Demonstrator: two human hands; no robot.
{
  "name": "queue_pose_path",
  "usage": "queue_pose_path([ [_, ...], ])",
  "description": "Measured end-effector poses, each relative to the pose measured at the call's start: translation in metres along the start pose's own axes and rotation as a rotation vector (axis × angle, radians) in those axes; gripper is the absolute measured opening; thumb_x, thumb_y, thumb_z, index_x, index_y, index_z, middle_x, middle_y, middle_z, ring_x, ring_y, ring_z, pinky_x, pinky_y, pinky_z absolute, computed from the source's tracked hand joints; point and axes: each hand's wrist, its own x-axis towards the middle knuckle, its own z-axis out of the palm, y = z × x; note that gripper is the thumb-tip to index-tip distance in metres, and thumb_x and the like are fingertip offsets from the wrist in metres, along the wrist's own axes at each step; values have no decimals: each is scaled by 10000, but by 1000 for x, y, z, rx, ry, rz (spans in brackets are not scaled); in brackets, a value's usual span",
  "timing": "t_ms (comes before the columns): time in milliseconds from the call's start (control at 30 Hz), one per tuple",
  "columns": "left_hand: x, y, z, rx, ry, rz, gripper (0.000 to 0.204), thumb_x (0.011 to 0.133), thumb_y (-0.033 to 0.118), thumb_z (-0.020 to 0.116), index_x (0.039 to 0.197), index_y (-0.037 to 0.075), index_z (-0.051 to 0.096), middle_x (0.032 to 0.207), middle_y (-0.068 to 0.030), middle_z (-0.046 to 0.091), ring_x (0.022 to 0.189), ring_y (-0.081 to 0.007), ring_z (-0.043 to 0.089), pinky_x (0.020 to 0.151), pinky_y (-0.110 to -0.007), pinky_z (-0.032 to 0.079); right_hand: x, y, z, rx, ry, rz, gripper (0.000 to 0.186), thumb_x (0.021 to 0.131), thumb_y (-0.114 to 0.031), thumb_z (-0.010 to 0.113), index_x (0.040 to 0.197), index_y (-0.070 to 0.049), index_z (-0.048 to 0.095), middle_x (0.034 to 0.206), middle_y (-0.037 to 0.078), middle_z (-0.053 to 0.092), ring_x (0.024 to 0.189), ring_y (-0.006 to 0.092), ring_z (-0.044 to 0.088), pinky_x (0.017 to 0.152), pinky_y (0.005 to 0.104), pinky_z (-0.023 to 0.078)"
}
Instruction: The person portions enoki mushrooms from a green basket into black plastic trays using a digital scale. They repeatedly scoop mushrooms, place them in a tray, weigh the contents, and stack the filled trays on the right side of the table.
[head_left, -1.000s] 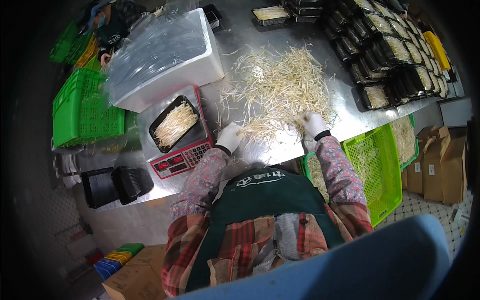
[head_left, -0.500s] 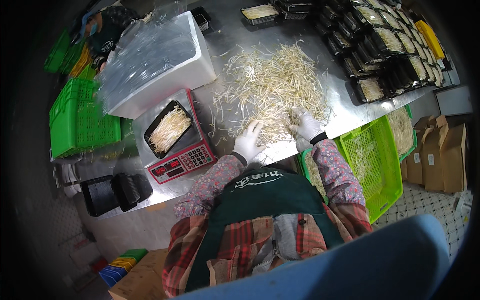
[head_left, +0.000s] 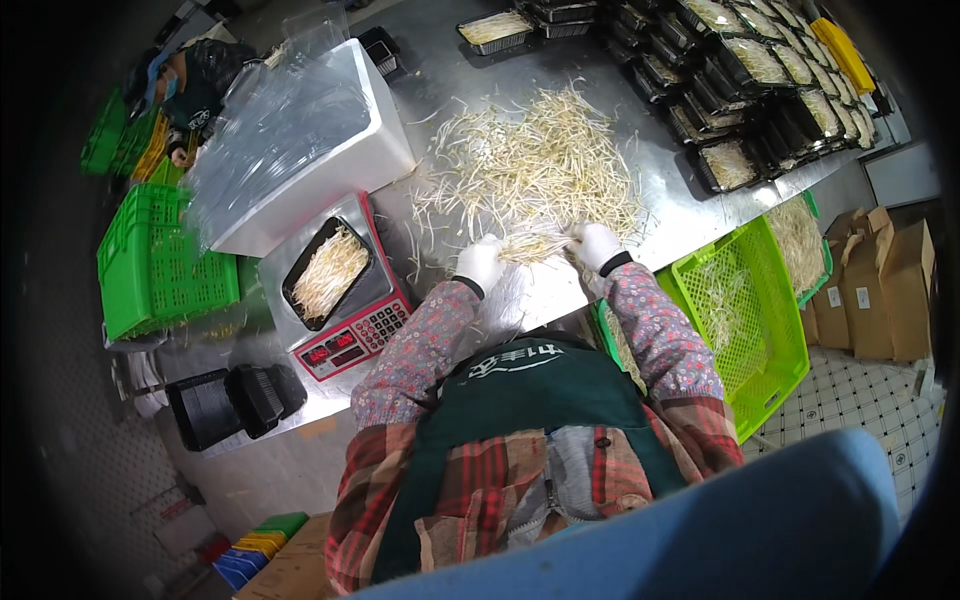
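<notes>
A loose heap of bean sprouts (head_left: pixel 545 160) lies on the steel table in front of me. Both my hands wear white gloves. My left hand (head_left: pixel 480 265) is closed at the heap's near left edge, and my right hand (head_left: pixel 597 246) is closed at its near right. Between them stretches a small bunch of sprouts (head_left: pixel 535 247), its ends in my fingers. To the left, a black tray (head_left: pixel 327 273) filled with sprouts rests on a red digital scale (head_left: pixel 358 335).
A white foam box (head_left: pixel 370 140) holding clear plastic lids stands behind the scale. Empty black trays (head_left: pixel 205 405) sit at the left table edge. Packed trays (head_left: pixel 728 165) are stacked far right. A lime-green crate (head_left: pixel 780 340) stands right of me. Another person (head_left: pixel 195 85) works at far left.
My fingers have closed from a spread pose, and a bunch of sprouts is now gathered between my hands at the heap's near edge. The tray stays on the scale.
</notes>
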Motion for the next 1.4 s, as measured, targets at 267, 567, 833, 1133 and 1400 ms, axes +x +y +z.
queue_pose_path([
  [267,-27,16,-11,-198,203,359,278,777,102,618,1048,128,672,988,-78,630,905,-299,631,761,-415,517,1,5,-39,567,197,120,168,799,-198,735,860,-41,725,726,129,682,671,217,665,673,324,525],
  [567,-40,12,-24,-17,-26,44,999,644,321,842,1489,141,339,1440,-124,426,1189,-320,548,950,-401,491,-12,-4,-7,198,-70,32,880,718,-374,815,1426,-23,429,1362,223,480,1252,369,476,1059,401,401],
  [833,-16,1,-13,-116,-86,-3,460,779,268,749,1193,91,654,1148,-82,593,978,-297,634,855,-380,509,-25,-45,34,-190,22,-65,829,695,-408,803,1348,-15,475,1291,208,530,1163,367,536,965,415,467],
  [1133,12,-65,-30,94,239,-130,345,744,226,739,1075,137,693,1019,-68,628,976,-271,621,834,-410,506,-15,-2,-23,212,126,82,367,826,-291,742,1064,-15,704,887,194,707,789,302,692,741,362,535],
  [1400,-25,-15,-18,-1154,162,-198,535,947,169,647,1412,2,443,1366,-137,540,1153,-195,588,907,-282,489,-20,-63,-32,1271,-155,226,160,859,-144,745,938,-12,702,813,7,683,678,63,587,609,217,465],
])
